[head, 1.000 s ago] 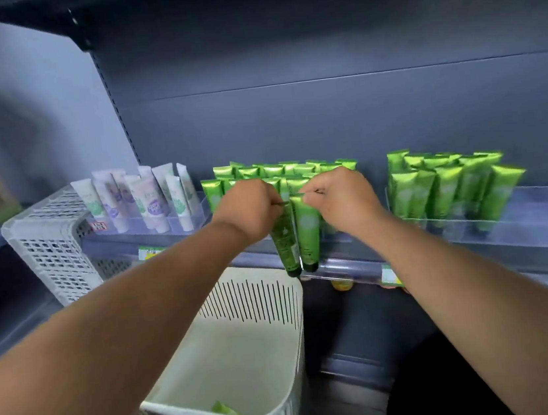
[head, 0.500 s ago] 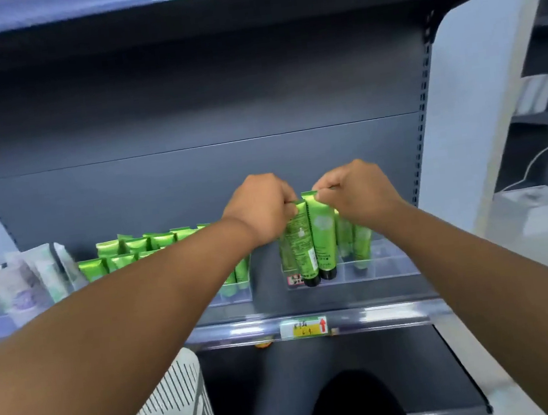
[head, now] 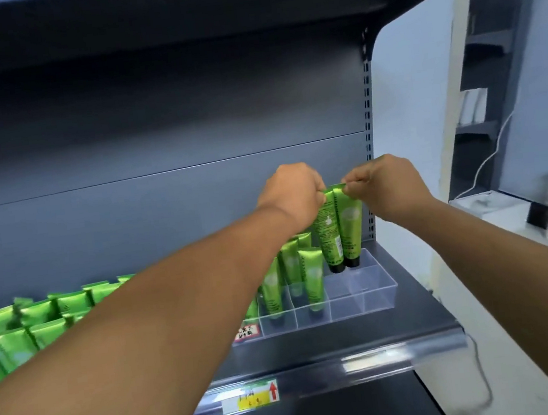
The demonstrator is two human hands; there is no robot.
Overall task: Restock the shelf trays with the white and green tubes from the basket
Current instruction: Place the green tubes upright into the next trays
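Since half a second ago both hands have carried the two green tubes rightward and higher along the shelf; they now hang over the right-hand clear tray (head: 363, 299) instead of in front of its left cells. The basket is out of view.

Left hand (head: 293, 196): fingers curled, pinching the crimped top of the left tube (head: 329, 231), back label toward me. Right hand (head: 389, 186): thumb and forefinger pinching the crimp of the right tube (head: 350, 225). Both tubes hang cap-down, touching side by side, black caps just above the back of the tray's rightmost cells. Those cells look vacant; the cells to their left hold upright green tubes (head: 311, 271). A fuller tray of green tubes (head: 21, 328) sits further left, partly hidden by my left forearm.

Step in hand, as I judge it: lowering the pair into the open cells.

Risks:
- Grip is only on the thin crimps, so the tubes can swing; a cap could catch on a divider wall and the tube would tip forward rather than drop in.
- Both tubes touching: if lowered together into one cell they may jam, or one may ride up on the other.
- My left wrist passes close to the standing tubes; a brush could topple them.
- Light clear tray may slide on the shelf (head: 317, 347) if pushed.
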